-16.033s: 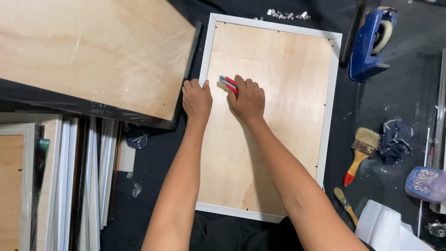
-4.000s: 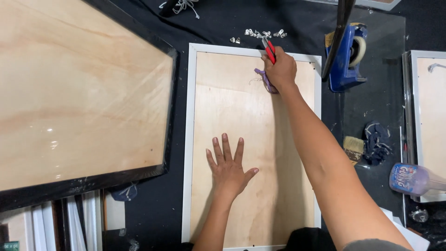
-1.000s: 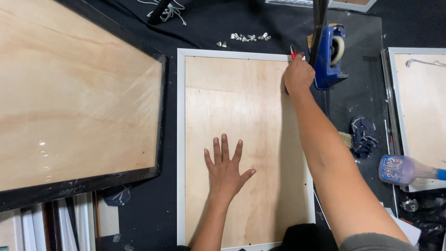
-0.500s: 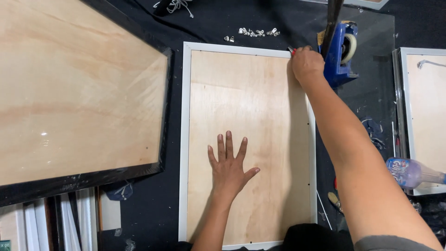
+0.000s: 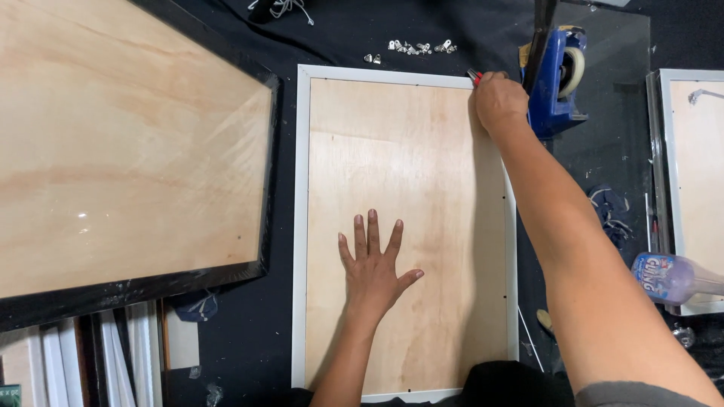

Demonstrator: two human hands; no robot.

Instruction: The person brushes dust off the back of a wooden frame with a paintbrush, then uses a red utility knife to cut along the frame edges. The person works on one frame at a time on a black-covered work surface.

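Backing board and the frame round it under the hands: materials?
Backing board: looks like thin plywood, bare and matte, with pale grain streaks. Frame: smooth white finish; painted wood or plastic, cannot tell. Left hand lies flat on the board; right hand grips a red-handled tool at the top corner.

White frame (image 5: 302,226), centre of frame, around pale tan plywood backing (image 5: 407,188) w/ faint streaky grain. Red tool tip (image 5: 474,76) at upper right corner of that frame, under right hand (image 5: 499,100). Blue tape dispenser (image 5: 556,79) w/ cream tape roll, upper right. Black frame (image 5: 265,249), left side, around light tan-orange plywood w/ glossy clear wrap. Black cloth surface (image 5: 347,30) throughout. Silver metal bits (image 5: 413,47), top centre. Translucent lilac bottle (image 5: 671,277) w/ blue label, right edge. White frame stack (image 5: 128,347), lower left.
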